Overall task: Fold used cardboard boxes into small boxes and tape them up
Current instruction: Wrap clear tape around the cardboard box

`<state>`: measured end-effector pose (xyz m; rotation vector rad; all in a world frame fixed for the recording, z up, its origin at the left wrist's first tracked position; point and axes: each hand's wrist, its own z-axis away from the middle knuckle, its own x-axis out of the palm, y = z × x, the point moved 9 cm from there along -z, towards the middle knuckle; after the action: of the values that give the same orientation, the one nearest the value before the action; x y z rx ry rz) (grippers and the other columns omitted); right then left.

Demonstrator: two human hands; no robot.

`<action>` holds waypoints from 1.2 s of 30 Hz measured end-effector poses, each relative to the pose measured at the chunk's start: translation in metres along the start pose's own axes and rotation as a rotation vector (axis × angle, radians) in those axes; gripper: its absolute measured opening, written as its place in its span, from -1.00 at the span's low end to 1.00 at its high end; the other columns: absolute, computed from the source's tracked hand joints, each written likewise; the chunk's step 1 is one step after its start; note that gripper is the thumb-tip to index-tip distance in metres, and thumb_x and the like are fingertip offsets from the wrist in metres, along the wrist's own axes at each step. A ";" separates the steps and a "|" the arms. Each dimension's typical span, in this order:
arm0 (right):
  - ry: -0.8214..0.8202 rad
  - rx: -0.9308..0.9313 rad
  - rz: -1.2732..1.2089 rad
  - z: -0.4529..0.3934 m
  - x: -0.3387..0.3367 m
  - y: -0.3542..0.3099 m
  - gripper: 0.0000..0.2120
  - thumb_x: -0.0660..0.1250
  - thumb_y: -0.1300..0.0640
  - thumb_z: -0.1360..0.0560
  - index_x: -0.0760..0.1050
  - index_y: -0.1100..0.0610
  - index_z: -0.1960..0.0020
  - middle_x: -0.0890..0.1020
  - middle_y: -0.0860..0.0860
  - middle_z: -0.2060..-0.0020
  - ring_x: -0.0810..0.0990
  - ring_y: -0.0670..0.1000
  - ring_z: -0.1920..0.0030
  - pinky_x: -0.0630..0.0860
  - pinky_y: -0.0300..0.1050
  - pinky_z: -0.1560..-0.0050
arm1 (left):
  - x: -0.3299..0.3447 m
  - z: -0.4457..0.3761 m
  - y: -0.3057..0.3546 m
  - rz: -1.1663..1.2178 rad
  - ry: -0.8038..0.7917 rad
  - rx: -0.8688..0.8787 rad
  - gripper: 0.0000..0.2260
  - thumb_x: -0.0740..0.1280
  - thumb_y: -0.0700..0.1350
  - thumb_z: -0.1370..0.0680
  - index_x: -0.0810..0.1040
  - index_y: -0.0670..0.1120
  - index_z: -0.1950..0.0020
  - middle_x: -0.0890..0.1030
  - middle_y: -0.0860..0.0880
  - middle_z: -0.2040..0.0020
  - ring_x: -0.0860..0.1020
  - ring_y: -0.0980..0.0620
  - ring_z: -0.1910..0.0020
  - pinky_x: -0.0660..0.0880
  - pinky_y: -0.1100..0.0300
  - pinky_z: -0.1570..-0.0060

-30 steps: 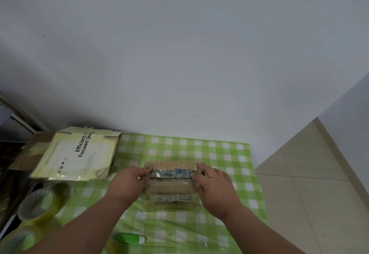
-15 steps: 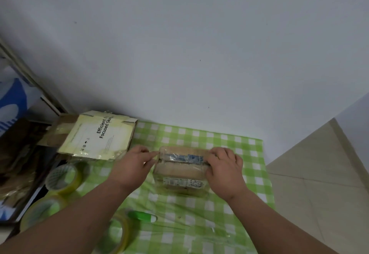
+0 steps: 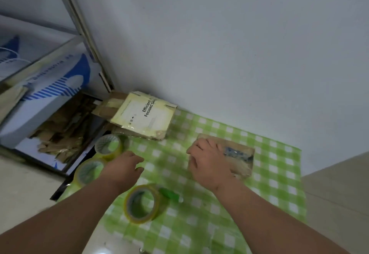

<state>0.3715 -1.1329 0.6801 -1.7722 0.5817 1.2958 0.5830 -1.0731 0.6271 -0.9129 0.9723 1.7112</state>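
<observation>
1. Far left, two tape rolls (image 3: 93,161) sit at the table's edge, and the left hand (image 3: 124,169) hovers just beside them, fingers loosely spread, holding nothing.
2. My advice: take the nearer tape roll (image 3: 142,204) (it stands alone beside the green cutter (image 3: 169,194)) and find its free end before lifting.
3. Behind, a flattened printed carton (image 3: 142,119) waits on the checked tablecloth (image 3: 279,174).
4. Right hand (image 3: 207,163) lies flat, open-palmed, pinning the small taped box (image 3: 237,159); keep that pressure so it can't slide.
5. Half a second ago both hands pinched that box's top; now the left has let go and swung toward the tape.
</observation>
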 end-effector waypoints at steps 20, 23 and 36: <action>-0.803 -0.205 0.137 0.032 0.148 -0.072 -0.49 0.26 0.19 -0.51 0.32 0.00 -0.44 0.32 0.11 -0.33 0.33 0.19 -0.30 0.38 0.06 -0.25 | 0.100 0.001 -0.056 0.023 -0.215 -0.107 -0.79 0.28 -0.04 -0.54 0.53 -0.08 -0.12 0.58 -0.09 -0.10 0.56 -0.08 -0.11 0.48 0.12 0.01; -0.744 -0.233 0.114 0.031 0.137 -0.077 -0.30 0.32 0.20 -0.46 0.15 -0.11 -0.52 0.13 0.08 -0.48 0.17 0.17 -0.42 0.29 0.11 -0.38 | 0.074 0.001 -0.052 0.094 -0.187 -0.136 -0.79 0.32 -0.03 -0.52 0.56 -0.12 -0.08 0.55 -0.05 0.08 0.58 -0.06 0.00 0.46 0.16 0.17; -0.609 -0.010 -0.262 0.010 0.057 -0.066 -0.76 0.41 -0.11 -0.48 0.56 -0.02 -0.08 0.45 -0.08 -0.16 0.20 0.08 -0.42 0.14 -0.11 -0.43 | 0.001 0.024 -0.029 1.134 -0.238 -0.350 -0.84 0.24 -0.28 -0.61 0.59 -0.24 -0.12 0.69 -0.21 0.05 0.66 -0.09 0.15 0.61 0.07 0.17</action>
<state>0.4365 -1.0828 0.6496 -1.3032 0.0001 1.5449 0.6062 -1.0437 0.6299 -0.2943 1.1256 2.9279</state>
